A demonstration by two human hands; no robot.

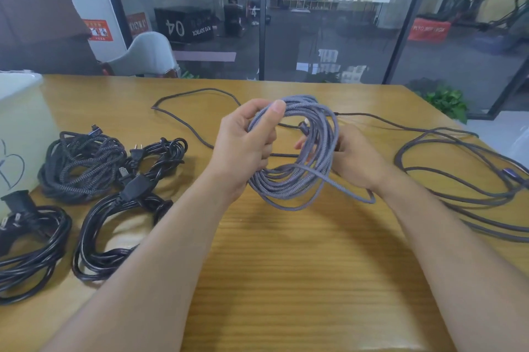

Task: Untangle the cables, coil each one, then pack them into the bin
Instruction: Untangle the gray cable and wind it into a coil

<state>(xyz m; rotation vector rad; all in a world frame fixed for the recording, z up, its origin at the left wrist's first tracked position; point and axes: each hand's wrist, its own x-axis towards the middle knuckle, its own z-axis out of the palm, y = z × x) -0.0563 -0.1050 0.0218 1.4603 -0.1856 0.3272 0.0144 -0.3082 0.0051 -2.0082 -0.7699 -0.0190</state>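
Note:
A coil of grey-purple braided cable [297,179] hangs above the middle of the wooden table [300,265]. My left hand [243,145] grips the coil's upper left side, thumb over the strands. My right hand [352,157] holds the coil's right side, its fingers partly hidden behind the loops. One loose end loops out at the lower right of the coil. A long dark braided cable [458,188] lies uncoiled across the back and right of the table. The white translucent bin [20,122] stands at the far left.
Several coiled black cables lie at the left: a braided bundle [77,162], a power cord with a plug [154,159], a larger black coil [114,234] and another [28,248] at the left edge. A glass wall and a chair stand behind the table.

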